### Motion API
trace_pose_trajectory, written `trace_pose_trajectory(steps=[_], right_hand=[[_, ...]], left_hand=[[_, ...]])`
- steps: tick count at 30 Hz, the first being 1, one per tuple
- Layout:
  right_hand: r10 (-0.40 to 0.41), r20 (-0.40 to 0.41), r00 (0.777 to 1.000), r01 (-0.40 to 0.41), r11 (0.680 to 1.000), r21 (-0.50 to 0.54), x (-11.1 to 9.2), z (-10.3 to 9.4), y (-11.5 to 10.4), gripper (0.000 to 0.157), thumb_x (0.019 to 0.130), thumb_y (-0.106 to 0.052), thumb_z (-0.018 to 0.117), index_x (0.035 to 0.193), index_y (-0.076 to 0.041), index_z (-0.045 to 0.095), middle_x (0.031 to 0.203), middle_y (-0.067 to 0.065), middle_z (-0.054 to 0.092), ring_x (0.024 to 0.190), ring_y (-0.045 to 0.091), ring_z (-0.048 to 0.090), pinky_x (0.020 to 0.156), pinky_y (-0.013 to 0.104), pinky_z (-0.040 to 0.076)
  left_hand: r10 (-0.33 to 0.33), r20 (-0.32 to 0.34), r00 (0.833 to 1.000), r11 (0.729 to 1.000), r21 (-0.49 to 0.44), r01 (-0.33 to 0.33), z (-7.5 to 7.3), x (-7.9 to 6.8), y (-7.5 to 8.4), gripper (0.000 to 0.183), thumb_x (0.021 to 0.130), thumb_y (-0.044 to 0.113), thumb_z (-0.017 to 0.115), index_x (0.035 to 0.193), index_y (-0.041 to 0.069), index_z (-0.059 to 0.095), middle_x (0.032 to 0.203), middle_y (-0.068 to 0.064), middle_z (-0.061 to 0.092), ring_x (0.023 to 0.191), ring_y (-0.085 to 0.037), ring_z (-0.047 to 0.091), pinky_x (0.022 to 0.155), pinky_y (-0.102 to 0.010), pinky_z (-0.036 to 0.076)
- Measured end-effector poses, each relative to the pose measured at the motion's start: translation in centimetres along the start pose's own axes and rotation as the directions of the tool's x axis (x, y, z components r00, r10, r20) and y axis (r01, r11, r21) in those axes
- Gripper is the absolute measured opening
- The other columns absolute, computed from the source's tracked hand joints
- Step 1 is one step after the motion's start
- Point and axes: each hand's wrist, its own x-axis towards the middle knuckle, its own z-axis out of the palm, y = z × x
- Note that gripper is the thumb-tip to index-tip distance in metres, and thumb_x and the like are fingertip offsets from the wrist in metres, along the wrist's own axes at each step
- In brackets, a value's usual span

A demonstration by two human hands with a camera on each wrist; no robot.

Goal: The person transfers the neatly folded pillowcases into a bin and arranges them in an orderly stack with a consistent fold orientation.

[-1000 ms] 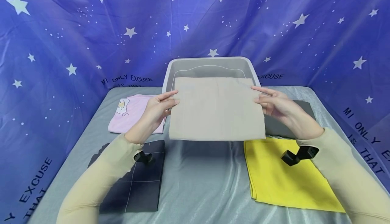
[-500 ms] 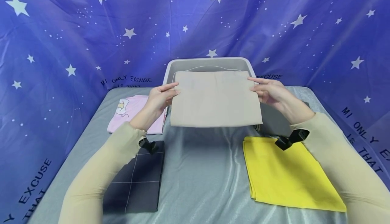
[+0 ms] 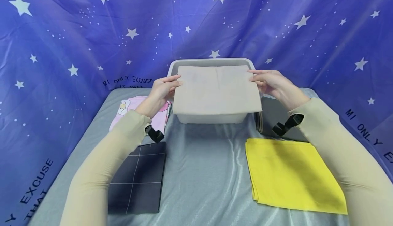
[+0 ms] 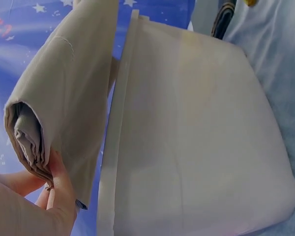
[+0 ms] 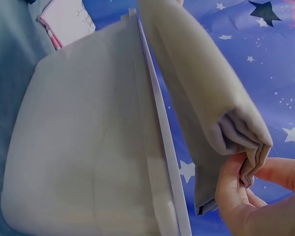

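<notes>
A folded beige cloth (image 3: 216, 91) spans the space between my two hands, above the pale grey plastic bin (image 3: 212, 118). My left hand (image 3: 162, 91) pinches its left edge, and my right hand (image 3: 271, 82) pinches the right edge. Seen from the left wrist, the cloth (image 4: 71, 88) shows rolled layers at its end, thumb on one side and fingers on the other. In the right wrist view the same layered fold (image 5: 241, 130) is gripped, with the bin's rim (image 5: 160, 118) right beside the cloth. Most of the bin's opening is hidden behind the cloth.
Left of the bin lies a folded pink cloth (image 3: 135, 101) with a printed figure; nearer sits a dark checked cloth (image 3: 138, 181). On the right are a dark grey folded cloth (image 3: 271, 113) and a yellow one (image 3: 294, 174). A starry blue curtain (image 3: 196, 21) stands behind.
Both hands have carried the beige cloth forward, from in front of the bin to over it. The bin's front wall now shows below the cloth. The other folded cloths stay put.
</notes>
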Motion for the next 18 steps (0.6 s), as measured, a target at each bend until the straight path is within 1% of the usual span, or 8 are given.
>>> trace_pose_trajectory(steps=[1, 3, 5, 6, 9, 11, 14, 18], right_hand=[[0.007, -0.006, 1.000, -0.006, 1.000, 0.001, 0.2, 0.0, -0.2, 0.069, 0.085, 0.007, 0.053, 0.144, -0.007, 0.021, 0.079, -0.004, 0.066, 0.064, 0.007, 0.059, 0.062, 0.022, 0.049], [0.016, -0.018, 1.000, -0.016, 1.000, -0.002, 0.5, 0.1, -0.6, 0.068, 0.085, 0.007, 0.053, 0.144, -0.007, 0.022, 0.078, -0.004, 0.066, 0.065, 0.007, 0.060, 0.061, 0.022, 0.049], [0.028, -0.030, 0.999, -0.028, 0.999, 0.017, 0.8, 0.2, -0.9, 0.069, 0.084, 0.009, 0.054, 0.144, -0.008, 0.023, 0.077, -0.002, 0.066, 0.065, 0.009, 0.061, 0.061, 0.023, 0.050], [0.038, -0.038, 0.999, -0.037, 0.999, 0.030, 0.9, 0.2, -1.1, 0.069, 0.084, 0.009, 0.054, 0.144, -0.008, 0.024, 0.076, -0.001, 0.066, 0.070, 0.011, 0.064, 0.062, 0.024, 0.052], [0.059, -0.059, 0.997, -0.056, 0.997, 0.054, 1.4, 0.2, -1.5, 0.069, 0.083, 0.011, 0.054, 0.143, -0.009, 0.026, 0.075, 0.000, 0.066, 0.069, 0.013, 0.064, 0.062, 0.024, 0.052], [0.066, -0.067, 0.996, -0.063, 0.997, 0.047, 1.6, 0.3, -1.8, 0.069, 0.083, 0.011, 0.054, 0.143, -0.009, 0.026, 0.075, 0.001, 0.066, 0.068, 0.013, 0.064, 0.061, 0.024, 0.052], [0.064, -0.073, 0.995, -0.062, 0.998, 0.026, 2.0, 0.3, -2.2, 0.067, 0.084, 0.010, 0.053, 0.143, -0.008, 0.026, 0.075, 0.000, 0.065, 0.068, 0.013, 0.063, 0.061, 0.024, 0.051], [0.067, -0.086, 0.994, -0.066, 0.998, 0.017, 2.4, 0.5, -2.6, 0.066, 0.083, 0.010, 0.054, 0.142, -0.008, 0.028, 0.074, 0.000, 0.064, 0.068, 0.012, 0.063, 0.061, 0.025, 0.052]], left_hand=[[-0.001, -0.006, 1.000, 1.000, 0.002, 0.001, 0.1, 0.2, 0.1, 0.040, 0.080, 0.001, 0.066, 0.118, 0.011, 0.062, 0.119, -0.010, 0.060, 0.074, -0.009, 0.063, 0.063, -0.019, 0.051], [-0.002, -0.013, 1.000, 1.000, 0.004, 0.002, 0.2, 0.5, 0.4, 0.039, 0.080, 0.000, 0.066, 0.118, 0.010, 0.062, 0.119, -0.010, 0.060, 0.071, -0.008, 0.063, 0.062, -0.019, 0.051], [-0.001, -0.014, 1.000, 1.000, 0.001, 0.001, 0.3, 0.9, 0.6, 0.040, 0.081, -0.001, 0.065, 0.119, 0.010, 0.062, 0.120, -0.011, 0.060, 0.069, -0.008, 0.062, 0.062, -0.018, 0.050], [-0.001, -0.016, 1.000, 1.000, 0.004, 0.001, 0.3, 1.0, 0.7, 0.040, 0.081, -0.001, 0.065, 0.119, 0.009, 0.062, 0.120, -0.011, 0.060, 0.069, -0.008, 0.062, 0.062, -0.018, 0.050], [0.000, -0.024, 1.000, 1.000, 0.022, 0.001, 0.5, 1.5, 1.0, 0.040, 0.081, -0.002, 0.064, 0.119, 0.009, 0.061, 0.121, -0.011, 0.059, 0.072, -0.008, 0.061, 0.063, -0.017, 0.050], [-0.005, -0.037, 0.999, 0.999, 0.037, 0.006, 0.6, 1.7, 1.1, 0.039, 0.081, -0.001, 0.065, 0.118, 0.009, 0.062, 0.121, -0.010, 0.060, 0.074, -0.008, 0.061, 0.064, -0.018, 0.049], [-0.011, -0.045, 0.999, 0.999, 0.048, 0.013, 0.7, 2.0, 1.5, 0.039, 0.080, -0.001, 0.065, 0.118, 0.010, 0.062, 0.120, -0.009, 0.060, 0.078, -0.010, 0.061, 0.069, -0.019, 0.050], [-0.013, -0.043, 0.999, 0.997, 0.072, 0.016, 0.9, 2.4, 1.9, 0.039, 0.081, 0.000, 0.064, 0.119, 0.010, 0.062, 0.121, -0.007, 0.059, 0.087, -0.013, 0.061, 0.080, -0.024, 0.049]])
